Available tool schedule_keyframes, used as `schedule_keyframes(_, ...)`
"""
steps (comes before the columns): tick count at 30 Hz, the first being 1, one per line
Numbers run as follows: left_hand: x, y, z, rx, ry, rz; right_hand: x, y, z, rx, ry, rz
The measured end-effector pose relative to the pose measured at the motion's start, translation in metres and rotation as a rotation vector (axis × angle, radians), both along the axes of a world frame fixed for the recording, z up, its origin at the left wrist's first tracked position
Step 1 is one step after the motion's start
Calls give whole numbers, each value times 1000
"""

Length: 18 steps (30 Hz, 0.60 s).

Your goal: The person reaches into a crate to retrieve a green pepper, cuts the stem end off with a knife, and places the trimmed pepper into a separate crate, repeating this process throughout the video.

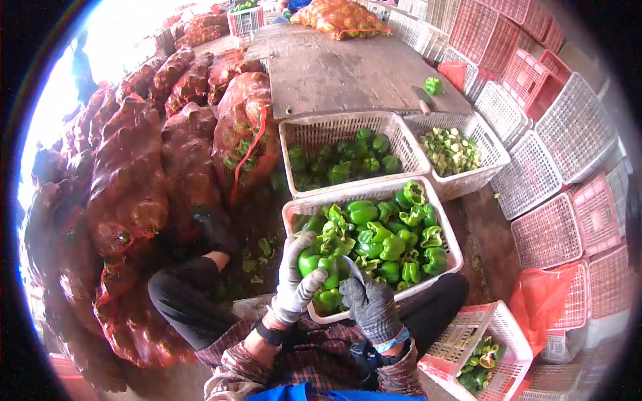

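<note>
Our left hand (294, 277) has a green pepper (310, 262) over the front crate (449, 235), center; our right hand (372, 309) holds a knife (354, 269), blade right beside it. Scraps crate (493, 148) sits upper right of center. On our desk (328, 73), top center: loose pepper (433, 85). Mesh sacks (130, 174) fill frame left.
</note>
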State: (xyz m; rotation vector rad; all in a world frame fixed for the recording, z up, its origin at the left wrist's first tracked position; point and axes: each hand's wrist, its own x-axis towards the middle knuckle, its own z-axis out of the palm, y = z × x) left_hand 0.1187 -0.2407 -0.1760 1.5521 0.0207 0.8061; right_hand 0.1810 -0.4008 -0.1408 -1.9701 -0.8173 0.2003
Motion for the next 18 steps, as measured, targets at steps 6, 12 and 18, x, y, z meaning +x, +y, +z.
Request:
schedule_keyframes(6,5,-4,-10,21,66,-65,-1,-15,-25,-75,1,-24)
schedule_keyframes(12,10,-10,-7,-74,98,-77,-14,-23,-67,-95,-635,101)
schedule_keyframes(18,31,-15,-5,-781,10,11,-19,-23,-81,-209,-29,49)
